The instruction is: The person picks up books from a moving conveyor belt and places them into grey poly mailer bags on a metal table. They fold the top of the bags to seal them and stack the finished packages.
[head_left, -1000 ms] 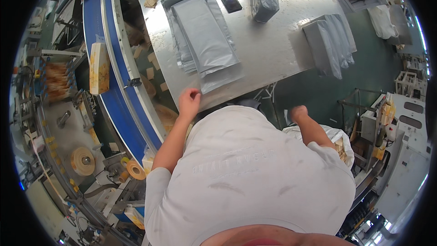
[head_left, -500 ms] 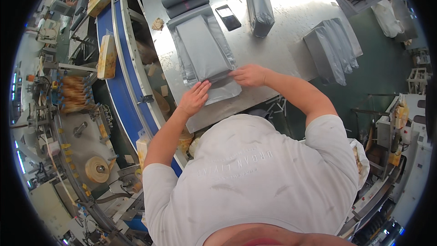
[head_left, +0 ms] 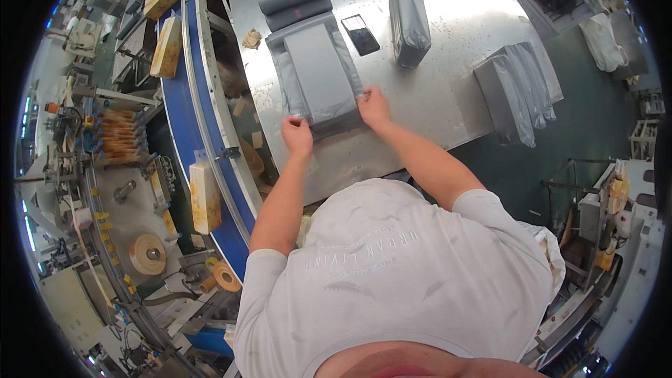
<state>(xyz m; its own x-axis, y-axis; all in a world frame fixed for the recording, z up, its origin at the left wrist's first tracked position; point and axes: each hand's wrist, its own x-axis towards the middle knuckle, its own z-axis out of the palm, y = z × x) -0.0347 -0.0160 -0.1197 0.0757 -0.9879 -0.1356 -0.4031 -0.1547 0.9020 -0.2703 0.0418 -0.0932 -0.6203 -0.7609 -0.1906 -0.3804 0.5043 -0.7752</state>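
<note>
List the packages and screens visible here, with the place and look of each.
Grey mailer bags: flat stack on the steel table, held by left hand and right hand.
Phone: beside the stack, dark screen.
Yellow cartons: on the blue conveyor.

phone (head_left: 360, 33) right of bag stack (head_left: 318, 73), on table (head_left: 448, 91)

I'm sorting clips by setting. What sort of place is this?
Most likely a factory packing line. A blue conveyor belt carries yellow cartons past machinery; beside it both hands, left hand and right hand, grip a stack of grey mailer bags on a steel table.
</note>
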